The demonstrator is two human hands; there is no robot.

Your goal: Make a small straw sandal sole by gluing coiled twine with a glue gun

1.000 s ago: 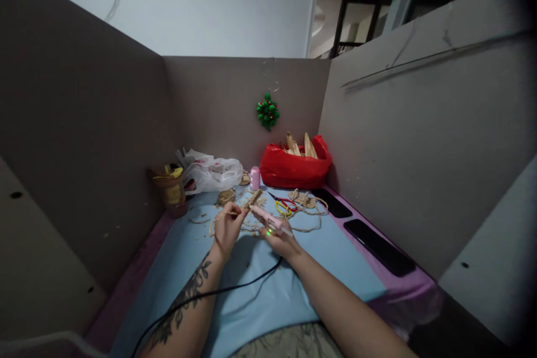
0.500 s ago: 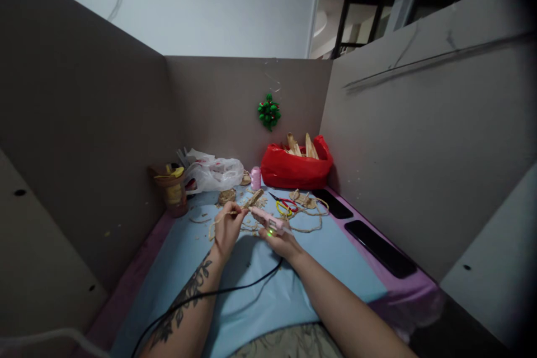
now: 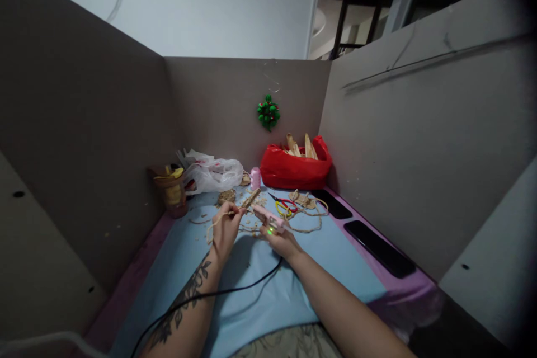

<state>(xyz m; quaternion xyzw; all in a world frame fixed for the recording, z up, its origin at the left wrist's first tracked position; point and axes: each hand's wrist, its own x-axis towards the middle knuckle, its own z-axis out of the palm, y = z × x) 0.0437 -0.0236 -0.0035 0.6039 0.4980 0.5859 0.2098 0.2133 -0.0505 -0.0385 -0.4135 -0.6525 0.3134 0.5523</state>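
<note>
My left hand [image 3: 227,227] is closed on a thin tan stick wrapped with cord [image 3: 250,199], which slants up and to the right. A loose tail of the cord [image 3: 208,235] hangs down on that hand's left side. In my right hand [image 3: 282,241] is a pink hot glue gun [image 3: 269,217] with a small green light, its nozzle pointing left, a little apart from the stick. A black cable [image 3: 235,289] runs from beneath the right hand across my left forearm. Tan scraps lie on the blue cloth around the stick.
Red-and-yellow-handled scissors [image 3: 285,207] lie beside braided cord [image 3: 310,229]. Two black phones [image 3: 380,249] rest at the right. Behind are a red bag [image 3: 296,170], a pink bottle [image 3: 255,178], a white plastic bag [image 3: 220,174] and a brown pot [image 3: 173,193]. Partition walls enclose three sides.
The glue gun has drawn back slightly to the right, so its nozzle is farther from the stick. My left hand and the stick have shifted a little left.
</note>
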